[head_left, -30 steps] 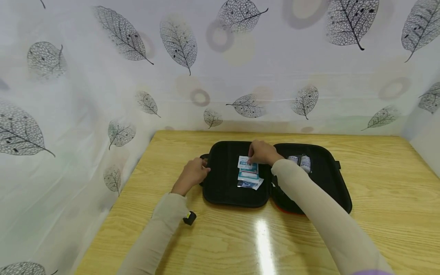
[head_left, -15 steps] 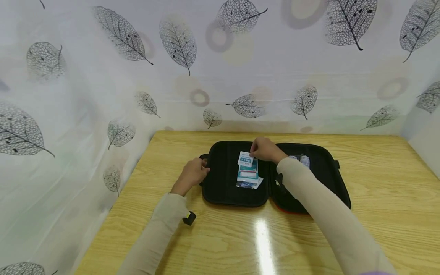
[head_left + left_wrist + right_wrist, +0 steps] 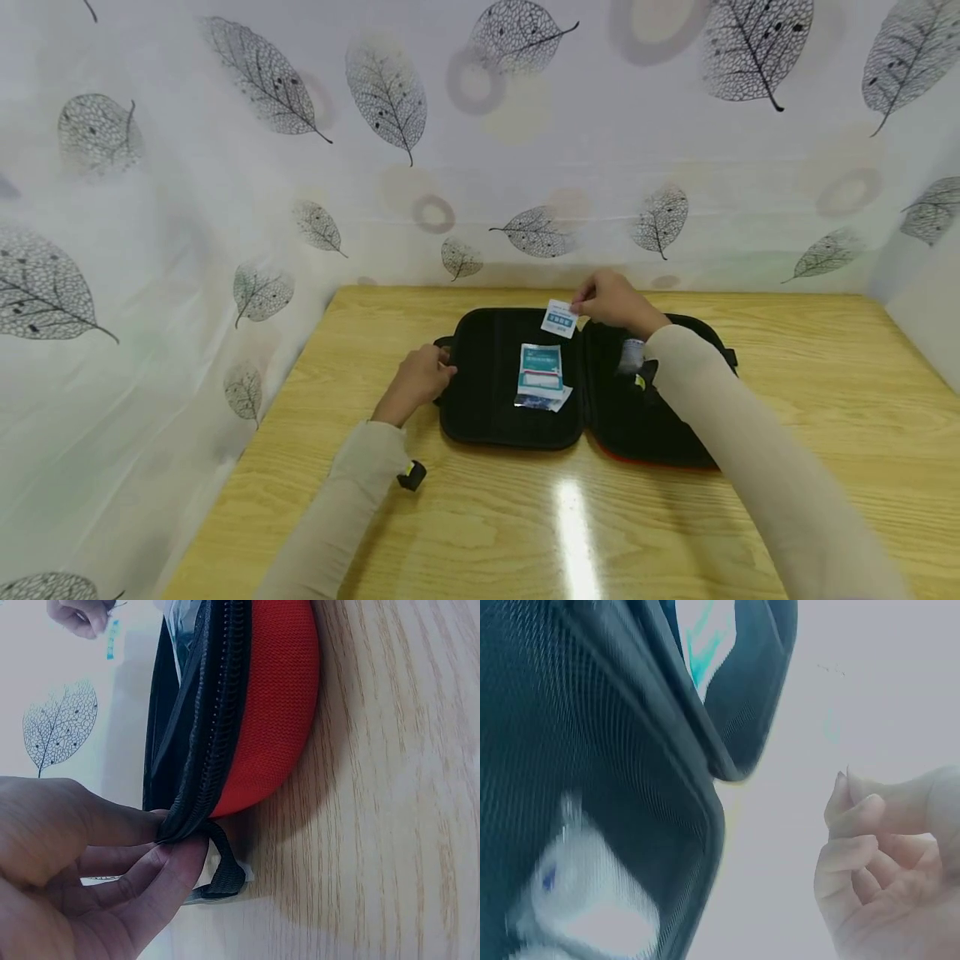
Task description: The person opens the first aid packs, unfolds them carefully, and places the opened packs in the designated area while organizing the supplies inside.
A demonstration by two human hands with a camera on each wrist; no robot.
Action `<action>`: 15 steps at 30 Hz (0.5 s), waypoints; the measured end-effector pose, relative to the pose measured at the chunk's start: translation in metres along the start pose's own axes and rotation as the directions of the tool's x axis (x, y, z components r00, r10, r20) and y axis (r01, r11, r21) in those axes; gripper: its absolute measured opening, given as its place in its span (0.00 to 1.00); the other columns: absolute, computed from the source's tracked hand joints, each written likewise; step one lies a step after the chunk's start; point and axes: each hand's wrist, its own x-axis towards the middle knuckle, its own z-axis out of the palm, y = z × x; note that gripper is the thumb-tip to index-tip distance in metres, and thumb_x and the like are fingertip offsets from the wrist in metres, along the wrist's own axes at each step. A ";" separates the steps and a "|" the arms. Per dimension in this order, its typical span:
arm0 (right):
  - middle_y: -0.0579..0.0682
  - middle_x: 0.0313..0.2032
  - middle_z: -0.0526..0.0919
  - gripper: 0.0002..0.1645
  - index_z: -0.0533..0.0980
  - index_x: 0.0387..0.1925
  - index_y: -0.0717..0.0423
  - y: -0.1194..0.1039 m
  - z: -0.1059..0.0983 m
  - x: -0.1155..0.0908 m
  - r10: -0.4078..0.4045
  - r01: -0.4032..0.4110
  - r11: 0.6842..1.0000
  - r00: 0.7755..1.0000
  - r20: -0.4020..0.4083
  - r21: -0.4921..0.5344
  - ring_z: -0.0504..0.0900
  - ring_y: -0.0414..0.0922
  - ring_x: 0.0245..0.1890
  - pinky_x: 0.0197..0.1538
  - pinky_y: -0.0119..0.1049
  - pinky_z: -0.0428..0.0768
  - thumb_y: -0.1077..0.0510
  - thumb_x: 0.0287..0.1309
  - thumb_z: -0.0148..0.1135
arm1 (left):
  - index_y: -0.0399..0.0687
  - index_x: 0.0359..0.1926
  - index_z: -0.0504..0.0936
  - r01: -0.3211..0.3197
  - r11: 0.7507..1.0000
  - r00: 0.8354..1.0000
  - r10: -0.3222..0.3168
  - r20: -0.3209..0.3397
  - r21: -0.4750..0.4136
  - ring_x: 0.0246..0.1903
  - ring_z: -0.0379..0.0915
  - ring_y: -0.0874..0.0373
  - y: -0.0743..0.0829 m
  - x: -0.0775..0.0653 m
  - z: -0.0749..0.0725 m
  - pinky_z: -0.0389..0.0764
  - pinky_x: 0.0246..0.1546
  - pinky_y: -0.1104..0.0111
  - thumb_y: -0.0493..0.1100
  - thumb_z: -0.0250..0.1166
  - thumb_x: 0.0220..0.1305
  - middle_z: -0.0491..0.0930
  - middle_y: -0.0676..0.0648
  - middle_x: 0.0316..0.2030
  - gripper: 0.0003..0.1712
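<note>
Left hand (image 3: 417, 374) pinched rounded red-and-black fabric case (image 3: 472, 417) at left, seemingly for steadiness; right hand (image 3: 611, 300) pinched square white-and-teal packet (image 3: 558, 320).

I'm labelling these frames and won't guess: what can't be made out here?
Head view: white packet, fine print too small to read.
Head view: right half of the case, partly hidden by right sleeve.
Left wrist view: red shell, far end cut off by top edge.
Right wrist view: white item, too blurred to identify.

No text readable; print on white packet (image 3: 559, 318) and teal packet (image 3: 541, 360), perhaps Chinese, too small.
</note>
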 end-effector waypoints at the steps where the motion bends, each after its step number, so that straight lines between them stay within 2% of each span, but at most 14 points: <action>1: 0.61 0.34 0.84 0.08 0.81 0.36 0.70 0.001 -0.005 -0.003 0.004 -0.004 1.000 1.000 -0.003 0.003 0.78 0.46 0.26 0.29 0.36 0.76 0.65 0.64 0.64 | 0.28 0.58 0.79 -0.001 1.000 1.000 0.001 -0.001 0.002 0.31 0.78 0.54 0.000 0.000 0.000 0.78 0.31 0.65 0.41 0.62 0.73 0.83 0.35 0.49 0.21; 9: 0.54 0.28 0.82 0.09 0.80 0.37 0.68 0.017 -0.042 -0.034 0.073 -0.073 0.997 0.997 -0.023 -0.012 0.75 0.46 0.23 0.25 0.37 0.73 0.62 0.65 0.64 | 0.28 0.56 0.80 -0.001 1.000 1.000 0.001 0.001 0.015 0.35 0.80 0.51 0.002 -0.001 0.000 0.80 0.35 0.62 0.41 0.62 0.73 0.83 0.34 0.50 0.19; 15: 0.57 0.30 0.82 0.12 0.79 0.38 0.69 0.035 -0.060 -0.062 0.133 -0.134 0.990 0.991 -0.024 -0.047 0.74 0.47 0.23 0.24 0.38 0.73 0.60 0.66 0.63 | 0.27 0.58 0.79 -0.005 1.000 1.000 0.005 -0.002 0.017 0.32 0.77 0.53 0.002 -0.003 0.000 0.78 0.33 0.64 0.41 0.62 0.73 0.81 0.33 0.54 0.21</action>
